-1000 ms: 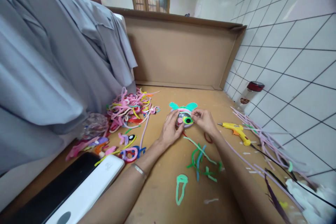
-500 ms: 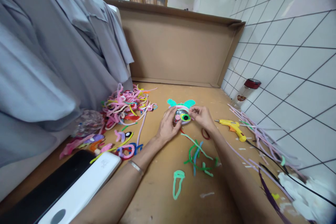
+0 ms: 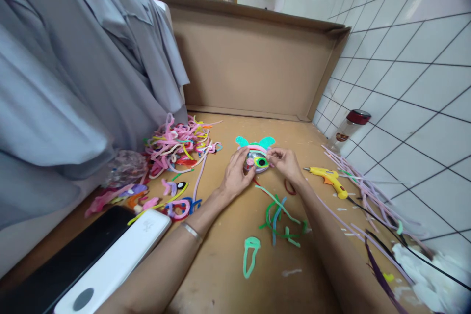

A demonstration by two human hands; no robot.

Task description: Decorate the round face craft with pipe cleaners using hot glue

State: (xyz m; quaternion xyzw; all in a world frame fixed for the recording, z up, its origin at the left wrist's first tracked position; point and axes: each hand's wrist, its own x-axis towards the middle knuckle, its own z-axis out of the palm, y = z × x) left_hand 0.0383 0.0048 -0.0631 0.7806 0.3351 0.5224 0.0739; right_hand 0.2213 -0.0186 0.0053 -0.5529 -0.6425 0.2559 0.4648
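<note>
In the middle of the table lies a round pipe-cleaner craft figure (image 3: 261,162) with a pink rim, teal ears on top and a green-and-yellow eye with a black centre. My left hand (image 3: 237,170) curves round its left side, thumb at the lower edge and fingers on the rim. At its right edge my right hand (image 3: 283,160) pinches with thumb and fingertips close to the eye; whether anything small is in the pinch is hidden. Nearer to me lie green and blue pipe-cleaner pieces (image 3: 275,216) and a mint-green loop (image 3: 251,255).
A yellow glue gun (image 3: 329,180) with a black cord lies at right, beside lilac pipe cleaners (image 3: 368,191) and a red-lidded jar (image 3: 351,127). At left are a pink pipe-cleaner heap (image 3: 176,147), a white power bank (image 3: 121,260) and grey cloth (image 3: 91,59). Cardboard (image 3: 250,59) stands behind.
The view has shifted slightly, so everything sits a little to the right. Both hands keep nearly the same hold on the craft figure.
</note>
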